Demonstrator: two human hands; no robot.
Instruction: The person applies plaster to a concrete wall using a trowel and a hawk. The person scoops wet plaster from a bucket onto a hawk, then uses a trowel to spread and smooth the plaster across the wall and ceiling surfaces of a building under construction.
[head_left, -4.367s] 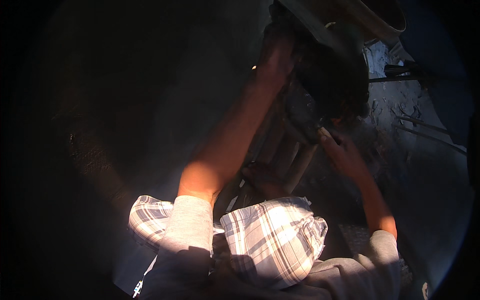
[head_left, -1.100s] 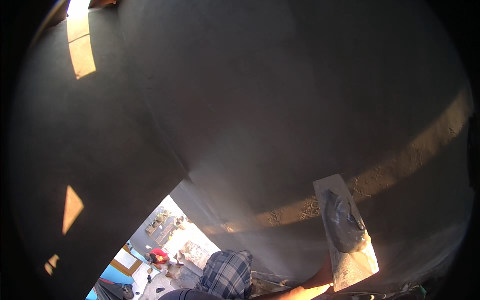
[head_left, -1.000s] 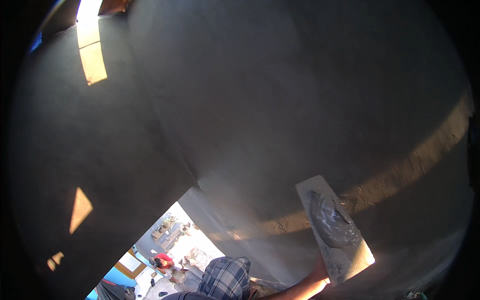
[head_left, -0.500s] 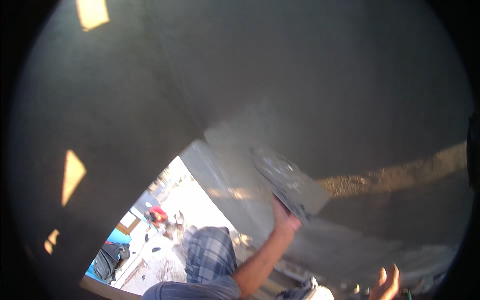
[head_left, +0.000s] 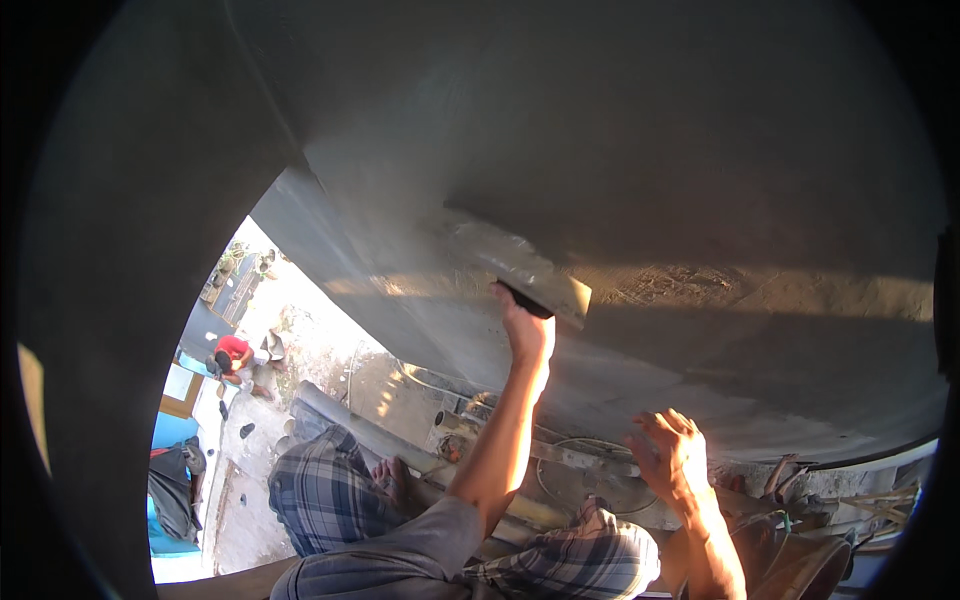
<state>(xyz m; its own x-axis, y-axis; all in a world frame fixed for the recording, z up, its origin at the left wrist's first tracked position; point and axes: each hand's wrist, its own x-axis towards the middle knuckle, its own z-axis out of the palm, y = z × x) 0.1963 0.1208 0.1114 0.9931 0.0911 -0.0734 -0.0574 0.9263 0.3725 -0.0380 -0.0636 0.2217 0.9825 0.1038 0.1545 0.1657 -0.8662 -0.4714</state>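
Note:
My left hand (head_left: 527, 330) is closed round the black handle of a plastering trowel (head_left: 512, 252). The trowel's flat metal blade lies against, or very close to, a smooth grey plastered wall (head_left: 650, 130). A rough, sunlit band of plaster (head_left: 690, 284) runs across that surface to the right of the blade. Lower down on the right, my right hand (head_left: 670, 452) is raised empty, its fingers apart and slightly bent.
My knees in plaid shorts (head_left: 335, 480) are below. Pipes or poles (head_left: 350, 420) lie beneath me. At the lower right stands a bucket-like container (head_left: 800, 570). A person in red (head_left: 232, 352) crouches far below at left, above a dark bag-like item (head_left: 178, 488).
The view has shifted, showing more ground and my legs. My left hand and the trowel now appear higher and further left. My right hand has come further into view.

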